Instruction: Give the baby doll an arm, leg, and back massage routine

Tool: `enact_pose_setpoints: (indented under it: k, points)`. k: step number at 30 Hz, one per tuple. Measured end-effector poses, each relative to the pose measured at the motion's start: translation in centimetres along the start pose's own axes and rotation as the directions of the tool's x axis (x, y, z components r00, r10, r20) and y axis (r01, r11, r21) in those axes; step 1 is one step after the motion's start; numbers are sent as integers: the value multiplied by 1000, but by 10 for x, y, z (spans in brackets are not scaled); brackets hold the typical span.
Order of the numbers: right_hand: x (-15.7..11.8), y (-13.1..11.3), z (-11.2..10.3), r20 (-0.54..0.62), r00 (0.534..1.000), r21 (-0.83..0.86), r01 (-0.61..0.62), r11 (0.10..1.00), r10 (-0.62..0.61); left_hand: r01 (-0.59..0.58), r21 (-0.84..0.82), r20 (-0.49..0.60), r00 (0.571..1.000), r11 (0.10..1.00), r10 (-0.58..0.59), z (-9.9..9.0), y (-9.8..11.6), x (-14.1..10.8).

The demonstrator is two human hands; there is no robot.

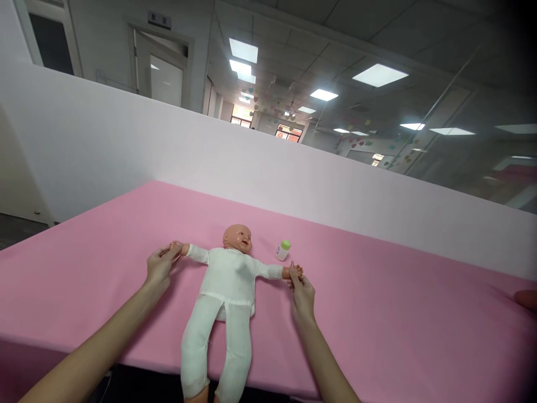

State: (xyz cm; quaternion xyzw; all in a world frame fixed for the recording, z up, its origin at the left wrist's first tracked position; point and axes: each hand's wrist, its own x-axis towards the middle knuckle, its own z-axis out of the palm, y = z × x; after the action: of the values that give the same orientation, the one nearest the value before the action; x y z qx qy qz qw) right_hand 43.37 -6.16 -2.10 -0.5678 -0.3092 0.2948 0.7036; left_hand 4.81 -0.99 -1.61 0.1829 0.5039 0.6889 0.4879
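Note:
A baby doll with a white cloth body lies face up on the pink-covered table, its arms spread wide and its legs reaching over the near edge. My left hand is closed on the doll's hand at the left. On the other side, my right hand pinches the doll's other hand between thumb and fingers. A small white bottle with a green cap stands just beyond my right hand, near the doll's head.
A low white partition with glass above it runs behind the table. Part of a skin-toned object shows at the right edge; I cannot tell what it is. A door stands beyond the partition at the left.

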Motion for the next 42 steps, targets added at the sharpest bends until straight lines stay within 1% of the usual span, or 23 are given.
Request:
enact_pose_setpoints:
  k: [3,6,8,10,13,15,17,18,21,22,24,26,27,28,29,30,32,34,35,36,38,40,42]
  points:
    - [8,19,-11,-49,993,92,-104,990,109,164,-145,-79,981,976,-177,-7,-2,9]
    - [6,21,-10,-57,990,150,-117,982,127,117,-149,-90,987,982,-131,-5,0,5]
    - [1,11,-2,-36,996,156,-78,985,84,-4,-106,-46,999,994,-1,3,4,-4]
    - [-9,-6,10,11,1000,117,-15,993,14,-176,-32,42,983,984,178,13,8,-16]
    - [-28,-28,29,145,984,4,100,995,-100,-446,130,190,888,886,419,28,7,-36]
    - [-44,-32,40,267,947,-53,202,978,-181,-570,199,301,810,797,504,36,0,-47]
    - [-58,-27,47,397,874,-99,343,934,-278,-670,219,436,717,709,543,39,-10,-56]
    - [-65,-22,48,467,822,-125,427,896,-326,-727,226,514,654,648,555,39,-16,-59]
    - [-81,-2,49,687,597,-159,680,716,-414,-892,242,730,427,383,534,36,-34,-65]
    - [-84,3,48,746,512,-144,749,647,-426,-924,245,776,369,295,511,34,-39,-66]
    - [-87,10,47,816,376,-102,842,530,-439,-953,249,824,303,174,479,32,-46,-68]
    - [-86,10,46,836,321,-80,873,481,-445,-958,251,833,288,142,472,31,-48,-68]
    - [-85,8,46,832,329,-79,867,491,-446,-956,250,830,294,156,475,31,-46,-67]
    - [-82,4,47,816,360,-86,849,521,-452,-949,251,817,313,190,484,31,-44,-65]
    - [-79,0,46,783,416,-101,819,565,-462,-935,255,795,347,244,498,31,-40,-63]
    - [-75,-6,46,730,492,-121,776,619,-474,-911,261,761,397,318,513,31,-36,-61]
    - [-66,-16,42,564,681,-158,645,748,-468,-824,272,656,537,497,531,30,-24,-55]
    - [-55,-24,37,377,846,-145,456,878,-378,-711,281,521,677,644,520,27,-13,-47]
    - [-48,-27,33,301,902,-121,358,926,-309,-662,288,454,730,692,510,25,-8,-43]
    - [-42,-28,28,238,941,-96,269,958,-240,-618,293,393,774,730,497,22,-4,-39]
    - [-28,-26,19,139,982,-40,137,990,-131,-521,267,295,845,811,446,16,0,-30]
    - [-15,-19,9,52,998,62,28,998,-31,-367,174,197,922,914,333,10,-2,-21]
    - [-4,-8,0,-13,994,199,-107,974,112,-155,46,81,985,987,151,4,-7,-12]
